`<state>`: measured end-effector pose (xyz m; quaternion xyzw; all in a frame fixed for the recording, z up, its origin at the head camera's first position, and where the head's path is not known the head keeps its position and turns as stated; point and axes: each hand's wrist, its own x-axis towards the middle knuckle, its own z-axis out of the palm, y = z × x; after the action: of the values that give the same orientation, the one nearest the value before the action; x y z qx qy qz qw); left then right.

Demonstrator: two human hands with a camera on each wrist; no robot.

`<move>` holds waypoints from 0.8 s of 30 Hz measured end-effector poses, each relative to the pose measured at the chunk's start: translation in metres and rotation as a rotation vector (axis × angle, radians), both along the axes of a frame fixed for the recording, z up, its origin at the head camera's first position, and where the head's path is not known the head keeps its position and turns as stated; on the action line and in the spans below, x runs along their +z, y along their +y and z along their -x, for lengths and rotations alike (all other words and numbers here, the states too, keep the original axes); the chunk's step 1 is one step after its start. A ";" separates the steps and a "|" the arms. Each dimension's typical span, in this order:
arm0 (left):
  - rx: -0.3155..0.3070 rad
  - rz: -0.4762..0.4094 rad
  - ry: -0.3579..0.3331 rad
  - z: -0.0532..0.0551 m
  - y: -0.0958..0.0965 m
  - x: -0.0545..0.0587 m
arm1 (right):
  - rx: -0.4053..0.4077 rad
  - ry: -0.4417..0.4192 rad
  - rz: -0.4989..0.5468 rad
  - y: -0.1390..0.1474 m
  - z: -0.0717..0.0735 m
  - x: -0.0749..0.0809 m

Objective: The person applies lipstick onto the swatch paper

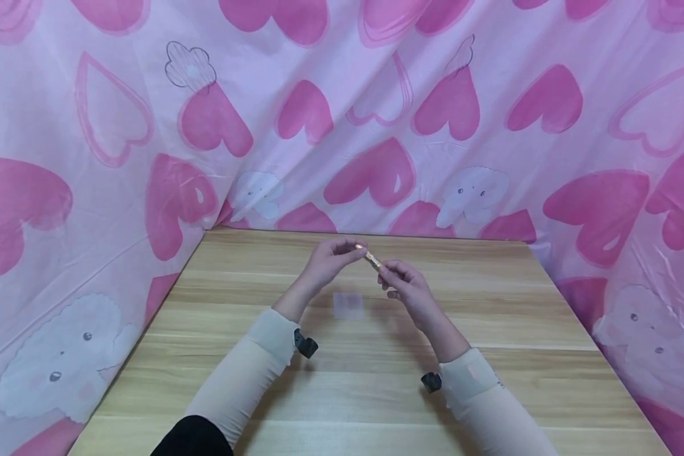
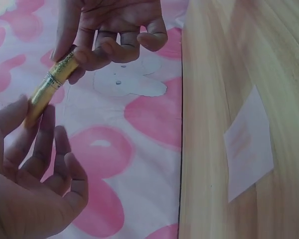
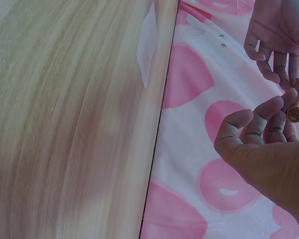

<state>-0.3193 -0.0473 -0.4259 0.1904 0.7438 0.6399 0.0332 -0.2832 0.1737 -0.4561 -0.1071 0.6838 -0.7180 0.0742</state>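
Observation:
A slim gold lipstick tube [image 1: 373, 260] is held up over the table between both hands, slanting down toward the right. My left hand [image 1: 329, 261] pinches one end between thumb and fingers; my right hand [image 1: 408, 289] pinches the other end. In the left wrist view the tube [image 2: 52, 82] shows a smooth gold part by the left hand, a band near its middle and a textured part by the right hand. At the edge of the right wrist view, the tube's round end [image 3: 294, 115] shows between the right fingertips.
A small pale square of paper [image 1: 348, 305] lies on the wooden table [image 1: 342, 405] below the hands; faint pinkish strokes mark it in the left wrist view. A pink heart-patterned cloth [image 1: 370, 171] hangs behind the table and along both sides.

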 end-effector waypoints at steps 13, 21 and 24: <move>-0.009 0.145 0.084 -0.004 0.004 -0.001 | 0.027 0.021 -0.079 0.001 -0.001 0.000; -0.019 0.176 0.121 -0.007 0.001 0.003 | 0.052 0.099 -0.206 0.001 -0.001 0.001; -0.026 0.205 0.148 -0.007 0.000 0.004 | 0.066 0.159 -0.279 0.001 -0.001 0.000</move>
<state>-0.3126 -0.0474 -0.4223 0.2423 0.8031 0.5443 0.0057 -0.2826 0.1750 -0.4556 -0.1744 0.7768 -0.6024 0.0576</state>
